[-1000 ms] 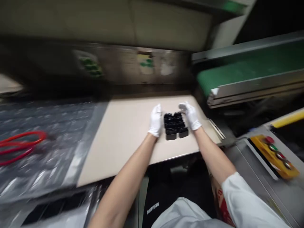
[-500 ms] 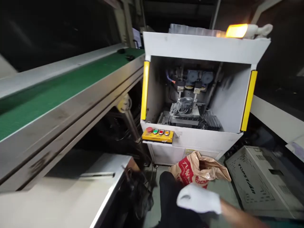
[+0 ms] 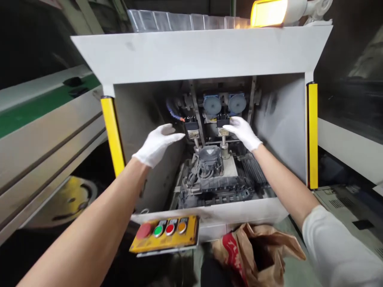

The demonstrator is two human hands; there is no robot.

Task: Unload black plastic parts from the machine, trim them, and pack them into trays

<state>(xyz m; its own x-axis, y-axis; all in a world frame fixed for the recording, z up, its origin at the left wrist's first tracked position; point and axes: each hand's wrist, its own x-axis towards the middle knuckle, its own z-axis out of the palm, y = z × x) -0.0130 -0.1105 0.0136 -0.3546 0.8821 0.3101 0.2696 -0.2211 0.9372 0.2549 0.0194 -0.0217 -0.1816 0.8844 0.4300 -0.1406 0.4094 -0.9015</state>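
The left hand (image 3: 156, 145), gloved in white, is inside the front opening of the white cabinet (image 3: 194, 56). Its fingers are parted and partly bent, the thumb extends toward the left black block (image 3: 191, 125), and nothing is in its grasp. The gloved right hand (image 3: 243, 133) is at the right black block (image 3: 222, 123). Its fingers are partly curled, with the tips at the block's right side; whether they grip it or only overlap it in view cannot be told.

Each block sits on top of a metal post: the left block on the left post (image 3: 196, 146), the right block on the right post (image 3: 224, 146). Two blue discs (image 3: 212, 105) are behind and above the blocks.

Changes from the earlier frames: one second ago, both hands flank a group of black parts on a pale surface; that surface is now out of view. Half a second ago, the right hand is low, in front of the paper bag (image 3: 239, 257), and the left hand is not visible. Both hands are now raised to the blocks, which remain on their posts. The cabinet appears nearer, and the yellow control box (image 3: 164, 235) is now below the left hand. The amber lamp (image 3: 268, 12) remains lit.
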